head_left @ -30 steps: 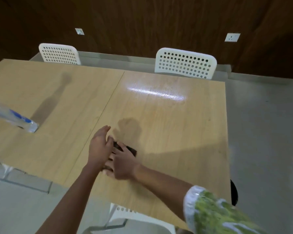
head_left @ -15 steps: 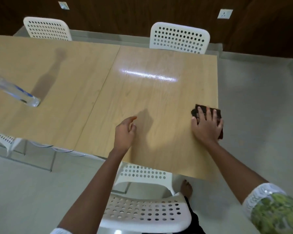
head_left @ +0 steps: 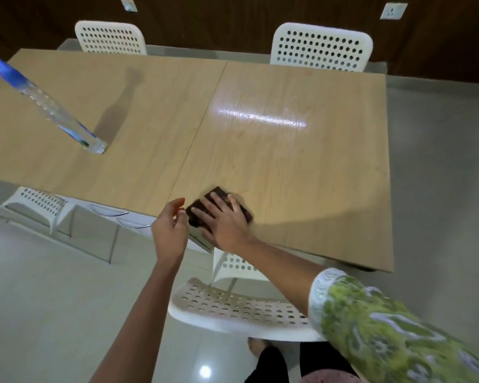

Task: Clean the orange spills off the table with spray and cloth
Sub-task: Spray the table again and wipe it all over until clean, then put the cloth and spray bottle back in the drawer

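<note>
A dark brown cloth (head_left: 198,207) lies flat on the wooden table (head_left: 302,175) near its front edge, by the seam between the two tabletops. My right hand (head_left: 223,219) presses on it with straight, spread fingers. My left hand (head_left: 169,230) hovers just left of the cloth at the table's edge, fingers loosely curled, holding nothing. A clear spray bottle (head_left: 53,109) with a blue top stands on the left tabletop, far from both hands. I see no clear orange spill on the wood.
Two white perforated chairs (head_left: 320,47) stand at the far side, another chair (head_left: 233,305) sits right below my arms, and a fourth (head_left: 36,201) is under the left tabletop. Grey tiled floor (head_left: 440,161) surrounds the table. My foot (head_left: 256,345) shows below.
My right hand has slid the cloth from the table's right edge back left to the front edge near the seam. My left hand has drawn back slightly off the table edge.
</note>
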